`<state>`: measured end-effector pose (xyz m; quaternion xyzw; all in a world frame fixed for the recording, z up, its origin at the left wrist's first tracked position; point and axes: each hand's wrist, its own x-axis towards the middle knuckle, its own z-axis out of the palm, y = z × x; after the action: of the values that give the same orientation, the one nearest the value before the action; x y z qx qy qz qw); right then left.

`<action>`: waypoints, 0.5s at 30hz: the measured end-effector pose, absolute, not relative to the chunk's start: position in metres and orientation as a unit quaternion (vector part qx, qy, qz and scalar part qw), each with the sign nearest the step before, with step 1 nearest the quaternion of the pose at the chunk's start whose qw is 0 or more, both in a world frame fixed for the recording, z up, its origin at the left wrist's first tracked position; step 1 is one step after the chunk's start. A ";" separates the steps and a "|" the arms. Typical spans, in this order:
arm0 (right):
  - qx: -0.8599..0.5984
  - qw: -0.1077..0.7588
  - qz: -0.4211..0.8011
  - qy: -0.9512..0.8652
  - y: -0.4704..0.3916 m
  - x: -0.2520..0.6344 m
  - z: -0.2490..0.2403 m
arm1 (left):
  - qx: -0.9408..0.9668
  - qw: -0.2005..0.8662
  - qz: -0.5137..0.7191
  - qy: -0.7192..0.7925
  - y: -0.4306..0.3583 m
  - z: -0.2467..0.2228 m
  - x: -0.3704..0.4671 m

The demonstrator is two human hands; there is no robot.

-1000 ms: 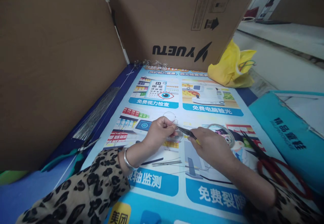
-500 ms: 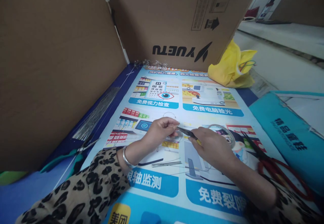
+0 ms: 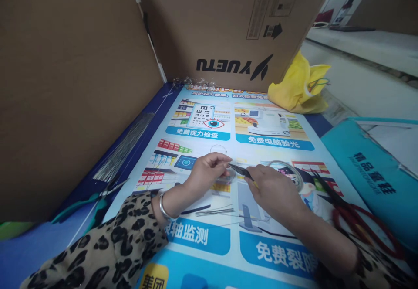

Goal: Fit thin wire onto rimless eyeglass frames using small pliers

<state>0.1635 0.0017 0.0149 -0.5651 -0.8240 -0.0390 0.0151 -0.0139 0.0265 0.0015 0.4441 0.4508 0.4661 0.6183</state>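
My left hand point(image 3: 210, 172), with a silver bangle at its wrist, pinches a thin wire piece whose shape is hard to make out. My right hand point(image 3: 277, 193) is wrapped round dark-jawed pliers point(image 3: 240, 170), their tips touching the wire at my left fingertips. Under the hands lies a printed poster point(image 3: 232, 149). Several short wires point(image 3: 215, 212) rest on it below my left hand. A coil of wire point(image 3: 295, 180) sits behind my right hand.
Long wires point(image 3: 124, 147) and teal-handled scissors point(image 3: 101, 197) lie left; red-handled scissors point(image 3: 365, 228) and a teal box point(image 3: 369, 175) are right. Cardboard walls point(image 3: 222, 27) stand behind and left. Wire pieces point(image 3: 196, 83) and a yellow bag point(image 3: 298, 86) are at the back.
Both hands have shifted only very slightly, and the plier tips stay at my left fingertips.
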 end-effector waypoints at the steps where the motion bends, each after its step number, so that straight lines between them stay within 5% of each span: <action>1: -0.567 0.015 -0.043 -0.823 0.001 0.163 0.015 | 0.443 0.615 0.471 0.451 0.026 0.001 -0.013; 15: -0.574 0.009 0.004 -0.819 0.002 0.162 0.017 | 0.445 0.608 0.473 0.457 0.024 0.001 -0.013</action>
<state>0.1622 0.0021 0.0171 -0.5741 -0.8187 0.0040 0.0090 -0.0134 0.0240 0.0007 0.4446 0.4573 0.4732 0.6076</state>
